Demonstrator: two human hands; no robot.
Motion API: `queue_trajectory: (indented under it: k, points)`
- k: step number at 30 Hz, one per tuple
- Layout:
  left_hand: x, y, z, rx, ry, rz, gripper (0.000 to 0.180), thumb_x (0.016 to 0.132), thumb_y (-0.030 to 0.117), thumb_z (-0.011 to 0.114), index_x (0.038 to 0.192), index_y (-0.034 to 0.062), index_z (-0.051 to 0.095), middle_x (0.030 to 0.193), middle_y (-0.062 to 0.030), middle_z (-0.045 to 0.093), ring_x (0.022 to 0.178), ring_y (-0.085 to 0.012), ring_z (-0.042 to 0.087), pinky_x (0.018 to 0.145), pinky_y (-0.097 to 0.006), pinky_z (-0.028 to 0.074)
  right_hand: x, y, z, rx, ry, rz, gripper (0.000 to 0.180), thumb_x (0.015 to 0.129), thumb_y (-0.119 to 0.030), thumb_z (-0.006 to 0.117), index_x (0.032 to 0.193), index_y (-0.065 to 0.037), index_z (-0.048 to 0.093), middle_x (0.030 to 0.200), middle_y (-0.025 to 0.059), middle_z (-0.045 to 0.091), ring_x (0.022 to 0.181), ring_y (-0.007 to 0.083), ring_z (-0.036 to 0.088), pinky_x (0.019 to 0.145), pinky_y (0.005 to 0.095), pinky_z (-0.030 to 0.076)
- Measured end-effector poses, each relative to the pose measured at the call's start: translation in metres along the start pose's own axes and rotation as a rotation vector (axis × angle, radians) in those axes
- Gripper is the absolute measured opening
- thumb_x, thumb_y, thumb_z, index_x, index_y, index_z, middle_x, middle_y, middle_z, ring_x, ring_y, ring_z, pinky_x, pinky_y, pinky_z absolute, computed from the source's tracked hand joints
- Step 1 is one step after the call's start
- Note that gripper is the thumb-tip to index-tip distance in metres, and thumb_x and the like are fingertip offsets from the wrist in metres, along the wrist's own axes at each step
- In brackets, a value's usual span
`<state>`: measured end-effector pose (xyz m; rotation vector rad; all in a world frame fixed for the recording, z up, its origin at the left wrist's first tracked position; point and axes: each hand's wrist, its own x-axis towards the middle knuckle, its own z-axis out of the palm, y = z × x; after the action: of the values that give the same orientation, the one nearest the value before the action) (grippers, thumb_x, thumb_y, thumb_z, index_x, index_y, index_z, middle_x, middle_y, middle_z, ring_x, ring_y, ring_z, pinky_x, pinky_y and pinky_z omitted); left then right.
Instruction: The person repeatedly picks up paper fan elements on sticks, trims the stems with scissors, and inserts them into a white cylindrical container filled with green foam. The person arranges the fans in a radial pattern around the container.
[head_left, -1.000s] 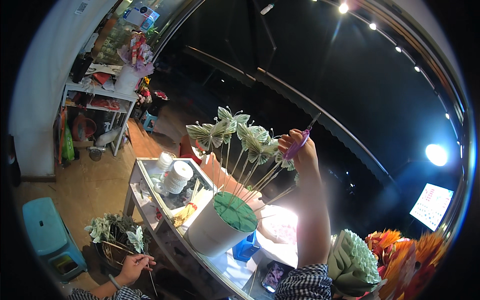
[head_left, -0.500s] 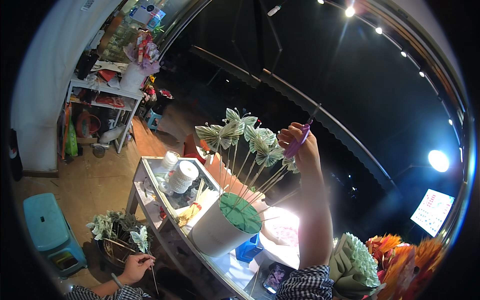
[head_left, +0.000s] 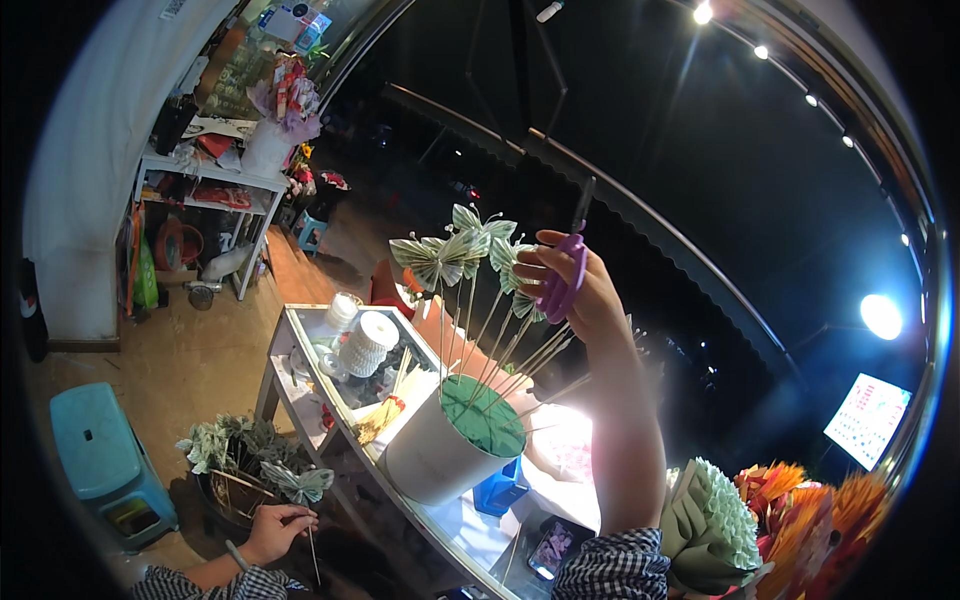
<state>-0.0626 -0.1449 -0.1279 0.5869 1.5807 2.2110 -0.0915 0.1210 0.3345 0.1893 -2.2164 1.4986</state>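
While a beaded spool (head_left: 368, 345) and a bundle of straw-coloured sticks (head_left: 380, 418) stand toward its far left, the tabletop (head_left: 455, 522) spans the middle of the scene. One stool (head_left: 100, 440), light blue, on the floor at left. One pot (head_left: 432, 460), white, cylindrical, on the tabletop; green foam (head_left: 502, 428) fills its mouth, with thin sticks set in it, topped by pale-green pleated butterflies (head_left: 440, 257). One dark bowl (head_left: 208, 497), near left, containing a pale-green cluster (head_left: 225, 440). One right hand (head_left: 585, 290), raised right of the butterflies, fingers partly extended, holding purple-handled scissors (head_left: 567, 280), blades upward; contact with the butterflies cannot be told. One left hand (head_left: 270, 535), near left, beside the bowl, fingertips pinched on a thin stem (head_left: 314, 555). One phone (head_left: 552, 548), near edge of the tabletop. One single butterfly (head_left: 300, 484), pale green, atop the pinched stem.
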Motion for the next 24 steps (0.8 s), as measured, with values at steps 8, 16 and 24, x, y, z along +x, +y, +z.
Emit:
queue_trajectory:
  k: [8, 16, 24]
  points:
    - [-0.003, 0.005, 0.0, -0.033, -0.05, -0.043, 0.01, 0.085, 0.002, 0.062, 0.089, -0.0073, 0.065, 0.082, -0.0111, 0.068, 0.075, -0.0142, 0.067, 0.064, -0.023, 0.053, 0.003, 0.005, 0.009, -0.046, -0.016, 0.025, 0.044, 0.084, -0.015, 0.065, 0.119, 0.004, 0.047, 0.098, 0.0171, 0.06, 0.087, 0.0248, 0.065, 0.068, 0.0344, 0.056]
    - [0.005, 0.025, 0.004, 0.083, -0.115, -0.058, 0.013, 0.084, 0.006, 0.066, 0.091, -0.0045, 0.066, 0.081, -0.0098, 0.068, 0.075, -0.0143, 0.065, 0.068, -0.026, 0.053, -0.038, -0.001, 0.025, -0.112, -0.017, 0.063, 0.048, 0.082, -0.018, 0.066, 0.122, 0.002, 0.047, 0.101, 0.0152, 0.062, 0.089, 0.0224, 0.064, 0.072, 0.032, 0.054]
    - [0.058, 0.072, 0.028, -0.208, -0.2, 0.068, 0.01, 0.083, 0.005, 0.067, 0.087, -0.0031, 0.063, 0.079, -0.0083, 0.065, 0.072, -0.0143, 0.063, 0.066, -0.026, 0.051, -0.177, 0.084, 0.078, 0.016, 0.022, 0.059, 0.048, 0.08, -0.006, 0.069, 0.122, 0.001, 0.046, 0.094, 0.0141, 0.065, 0.082, 0.0201, 0.065, 0.07, 0.0293, 0.053]
